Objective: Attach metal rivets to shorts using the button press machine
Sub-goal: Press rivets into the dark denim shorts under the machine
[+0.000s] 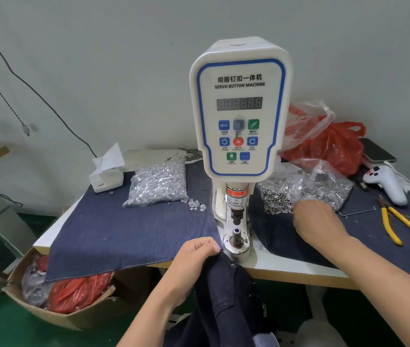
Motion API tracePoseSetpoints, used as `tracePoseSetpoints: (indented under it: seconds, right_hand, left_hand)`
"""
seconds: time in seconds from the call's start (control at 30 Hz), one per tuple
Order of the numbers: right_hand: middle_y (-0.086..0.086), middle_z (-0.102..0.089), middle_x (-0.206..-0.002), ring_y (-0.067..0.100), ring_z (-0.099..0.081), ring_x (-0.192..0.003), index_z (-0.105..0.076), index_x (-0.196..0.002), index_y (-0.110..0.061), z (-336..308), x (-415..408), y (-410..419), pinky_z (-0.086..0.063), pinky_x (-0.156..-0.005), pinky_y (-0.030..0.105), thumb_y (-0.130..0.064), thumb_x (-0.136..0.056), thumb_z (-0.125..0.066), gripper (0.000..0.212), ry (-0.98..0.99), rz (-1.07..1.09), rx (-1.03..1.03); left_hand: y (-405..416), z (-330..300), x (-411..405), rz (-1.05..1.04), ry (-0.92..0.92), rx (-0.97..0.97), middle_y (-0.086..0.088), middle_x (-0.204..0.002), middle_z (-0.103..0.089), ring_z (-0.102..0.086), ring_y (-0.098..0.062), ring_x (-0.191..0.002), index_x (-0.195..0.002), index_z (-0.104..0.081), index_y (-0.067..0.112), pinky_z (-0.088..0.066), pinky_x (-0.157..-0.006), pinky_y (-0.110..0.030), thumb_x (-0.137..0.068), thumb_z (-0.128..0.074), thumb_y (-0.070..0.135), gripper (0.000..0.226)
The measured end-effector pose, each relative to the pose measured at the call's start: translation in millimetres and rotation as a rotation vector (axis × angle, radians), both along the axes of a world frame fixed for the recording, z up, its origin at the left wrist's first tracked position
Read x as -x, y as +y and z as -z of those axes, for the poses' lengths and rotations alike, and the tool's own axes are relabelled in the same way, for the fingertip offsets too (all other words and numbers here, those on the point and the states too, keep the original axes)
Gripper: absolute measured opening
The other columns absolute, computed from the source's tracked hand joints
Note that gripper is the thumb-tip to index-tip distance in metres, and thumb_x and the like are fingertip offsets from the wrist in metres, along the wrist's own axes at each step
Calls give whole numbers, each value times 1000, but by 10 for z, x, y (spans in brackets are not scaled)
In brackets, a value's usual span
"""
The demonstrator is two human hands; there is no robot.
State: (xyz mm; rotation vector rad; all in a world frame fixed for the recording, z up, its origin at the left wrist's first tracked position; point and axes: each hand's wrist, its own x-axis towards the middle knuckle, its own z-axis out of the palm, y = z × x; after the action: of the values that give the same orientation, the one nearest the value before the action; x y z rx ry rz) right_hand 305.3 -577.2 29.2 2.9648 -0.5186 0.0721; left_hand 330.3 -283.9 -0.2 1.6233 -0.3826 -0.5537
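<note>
A white servo button machine [240, 106] stands at the table's middle, its lower die [236, 237] near the front edge. My left hand [196, 251] grips the top edge of dark denim shorts [226, 289] just left of the die; a metal rivet [232, 265] shows on the shorts. My right hand [314, 216] reaches into a pile of small metal ring rivets [278, 199] spilling from a clear bag [324, 181] to the right of the machine; its fingertips are hidden, so I cannot see if it holds one.
A clear bag of silvery caps [159, 182] lies left of the machine on a denim cloth [128, 231]. Yellow pliers [399, 226], a white handheld tool [387, 182], a red plastic bag [334, 146] and a tissue box [107, 175] sit around. A cardboard box [73, 314] stands below left.
</note>
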Motion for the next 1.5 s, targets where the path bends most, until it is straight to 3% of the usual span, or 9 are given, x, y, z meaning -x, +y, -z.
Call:
tracePoseSetpoints:
  seconds: [0.17,0.37,0.53,0.63,0.8,0.93,1.1,1.2,1.5]
  right_hand:
    - [8,-70,-91,33,-65,-91,-67,-92,-11,1,-21,69,-48,-73,36,-15,-90,-59,10,-136,-6,-195]
    - [4,-57,-64,24,-53,-63,-48,-69,-9,-26,11,308,-40,-62,39,-20,-96,-52,29,-260,-28,-664]
    - [3,-54,-65,15,-46,-55,-47,-77,-10,39,48,512,-37,-60,34,-29,-97,-50,27,-272,22,-1078]
    - [-4,-65,-70,8,-52,-52,-56,-89,-14,81,62,555,-43,-61,33,-34,-100,-49,24,-282,46,-1135]
    - [-6,-68,-66,6,-56,-53,-63,-81,-18,105,68,578,-47,-64,32,-36,-100,-55,28,-301,-2,-1060]
    - [-5,-56,-55,9,-44,-48,-77,-72,-15,57,86,675,-38,-48,21,-27,-92,-71,24,-355,107,-1457]
    - [-2,-52,-55,6,-39,-44,-79,-64,-9,-33,68,906,-32,-40,14,-17,-87,-74,25,-271,316,-1805]
    - [-1,-53,-55,6,-40,-44,-77,-67,-5,-85,75,950,-30,-39,15,-14,-86,-73,22,-273,359,-1895]
    - [5,-57,-57,9,-45,-41,-76,-70,0,-120,120,1019,-31,-36,17,-10,-95,-65,29,-205,321,-2043]
  left_hand:
    - [7,20,-9,2,7,2,-6,-75,-49,-44,-19,-77,-72,-57,17,-34,-69,-35,-81,-60,32,17]
    - [2,34,-19,11,11,6,-6,-75,-47,-44,-17,-75,-72,-54,13,-35,-67,-32,-76,-62,38,26]
    - [5,38,-17,9,8,10,-7,-77,-45,-41,-19,-78,-74,-48,5,-32,-68,-35,-76,-61,37,35]
    - [1,25,-12,7,6,8,-6,-76,-44,-40,-18,-76,-75,-47,4,-32,-67,-34,-75,-61,38,37]
    - [3,20,-4,4,3,3,-7,-76,-43,-39,-19,-77,-74,-47,5,-31,-67,-35,-77,-61,37,35]
    - [-2,19,3,2,-2,11,-7,-76,-41,-37,-19,-78,-74,-47,4,-30,-67,-35,-77,-60,36,34]
    - [-1,21,0,-5,-4,11,-6,-76,-41,-37,-19,-78,-72,-48,8,-30,-68,-36,-77,-61,37,32]
    - [4,17,7,4,-2,7,-3,-74,-44,-41,-17,-76,-71,-53,14,-32,-68,-34,-78,-60,36,24]
    - [-1,9,12,-6,-10,8,-4,-75,-43,-40,-17,-77,-71,-48,8,-31,-69,-35,-76,-61,37,32]
